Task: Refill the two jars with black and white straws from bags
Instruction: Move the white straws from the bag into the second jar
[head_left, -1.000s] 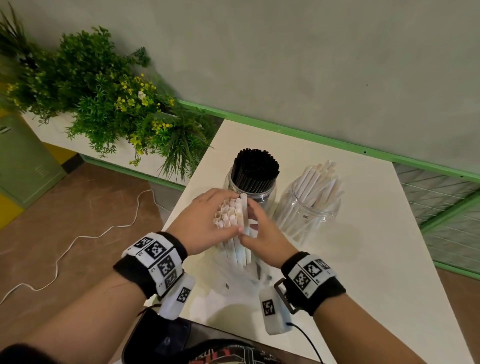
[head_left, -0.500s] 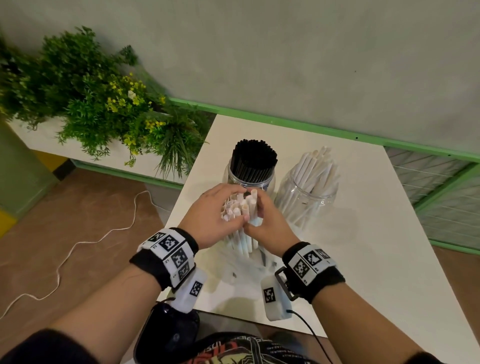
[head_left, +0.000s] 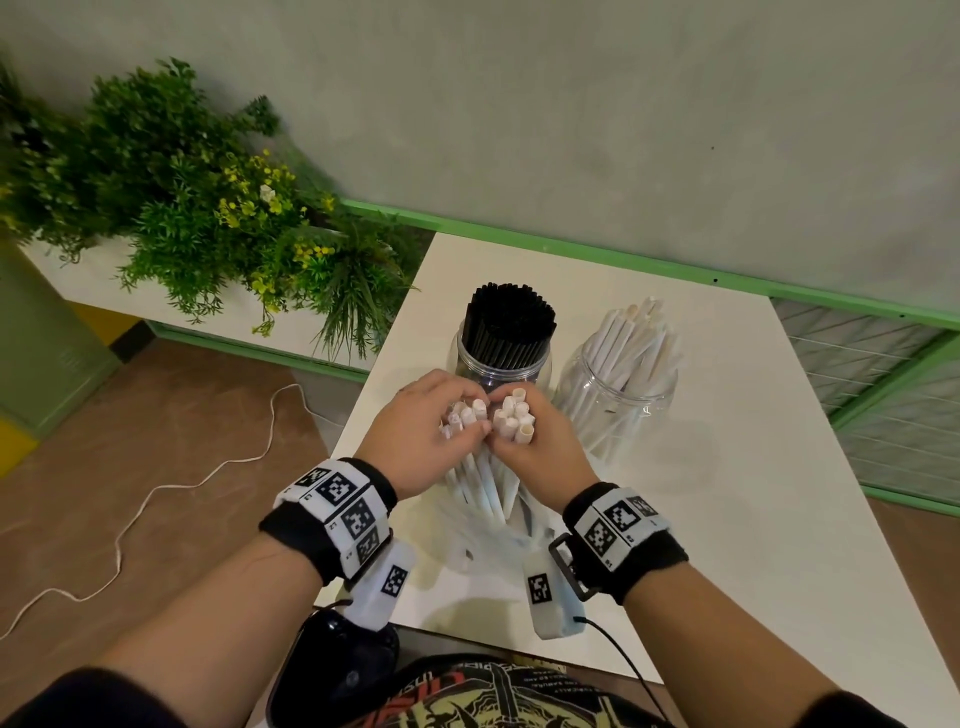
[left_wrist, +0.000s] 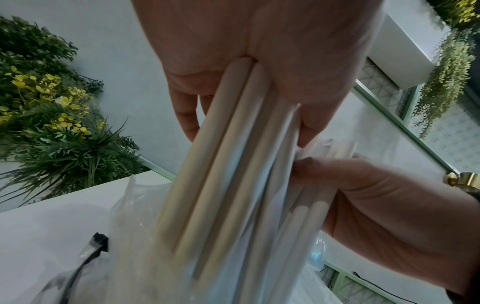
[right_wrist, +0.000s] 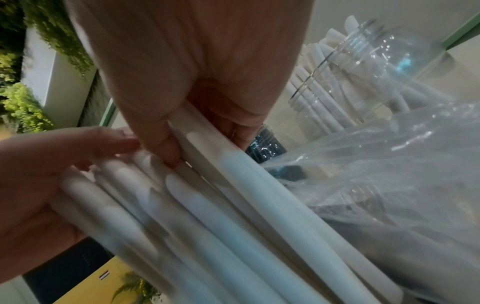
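Both hands hold a bundle of white straws (head_left: 485, 470) upright, its lower ends in a clear plastic bag (head_left: 467, 540) on the white table (head_left: 727, 519). My left hand (head_left: 415, 441) grips the left part of the bundle (left_wrist: 228, 164). My right hand (head_left: 540, 447) grips a raised clump of white straws (head_left: 514, 421), also seen in the right wrist view (right_wrist: 233, 185). Behind the hands stand a clear jar packed with black straws (head_left: 506, 332) and a clear jar partly filled with white straws (head_left: 621, 374).
A planter of green plants with yellow flowers (head_left: 208, 223) sits to the left of the table. A white cable (head_left: 156, 493) lies on the brown floor. A green-trimmed wall runs behind the table; wire mesh panels (head_left: 883, 374) are at the right.
The bundle has split at the top: my right hand has drawn a clump of white straws slightly up and to the right, away from those in my left hand. The camera has moved closer.
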